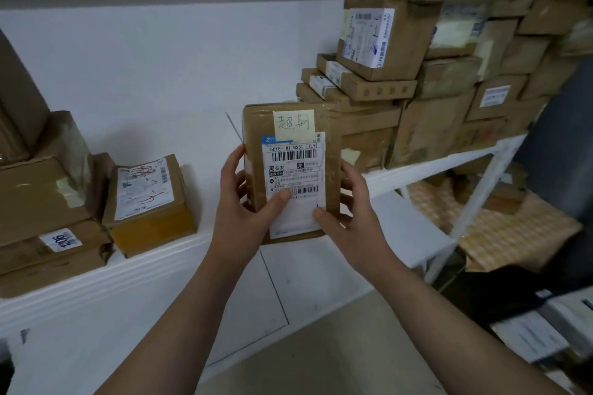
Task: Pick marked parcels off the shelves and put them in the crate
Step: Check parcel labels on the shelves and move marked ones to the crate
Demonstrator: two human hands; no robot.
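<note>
So both hands are up on one parcel (pixel 290 154), dead centre of the view, held upright off the shelf with its face toward the camera. The left hand (pixel 244 212) grips its 9 o'clock edge, thumb pressed flat on the shipping label (pixel 295 176) and fingers wrapped round the back. The right hand (pixel 353 208) holds the 3 o'clock edge the same way, thumb on the label's lower corner. A yellow sticky note (pixel 293 125) with handwriting sits at the box's 12 o'clock, overlapping the top of the label.

Over at 9 o'clock a small brown box (pixel 147 202) with a scribbled-on label sits on the white shelf (pixel 160 260), just beside a pile of bigger cartons (pixel 41 196). Up at 2 o'clock there's a tall messy stack of boxes (pixel 417 90) on a white rack (pixel 475 202). Whatever lies under that rack at 4 o'clock is too blurry to tell.
</note>
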